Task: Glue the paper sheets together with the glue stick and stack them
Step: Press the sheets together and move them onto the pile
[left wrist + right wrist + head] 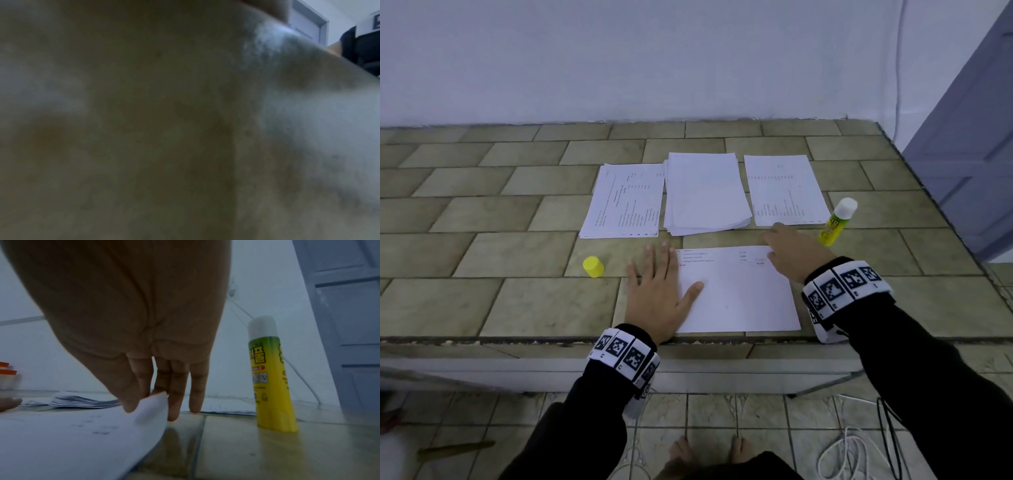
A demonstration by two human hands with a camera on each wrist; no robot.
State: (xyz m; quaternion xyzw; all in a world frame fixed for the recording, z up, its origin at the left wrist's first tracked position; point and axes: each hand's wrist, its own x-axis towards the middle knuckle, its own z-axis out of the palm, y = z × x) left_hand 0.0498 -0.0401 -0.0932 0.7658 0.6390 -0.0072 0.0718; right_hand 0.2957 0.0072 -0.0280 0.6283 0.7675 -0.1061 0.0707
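Counted on the tiled counter: one yellow cap at centre left, three paper piles upper centre, one loose sheet lower centre, one uncapped glue stick upright at centre right. Left hand lies flat, fingers spread, thumb on the sheet's left edge. Right hand pinches the sheet's lifted far right corner.

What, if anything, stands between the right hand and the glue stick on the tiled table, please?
Nothing visible does. The right hand pinches the far right corner of the near sheet, and the uncapped glue stick stands upright just to its right, with only bare table between them. Its yellow cap lies far off, beyond the left hand.
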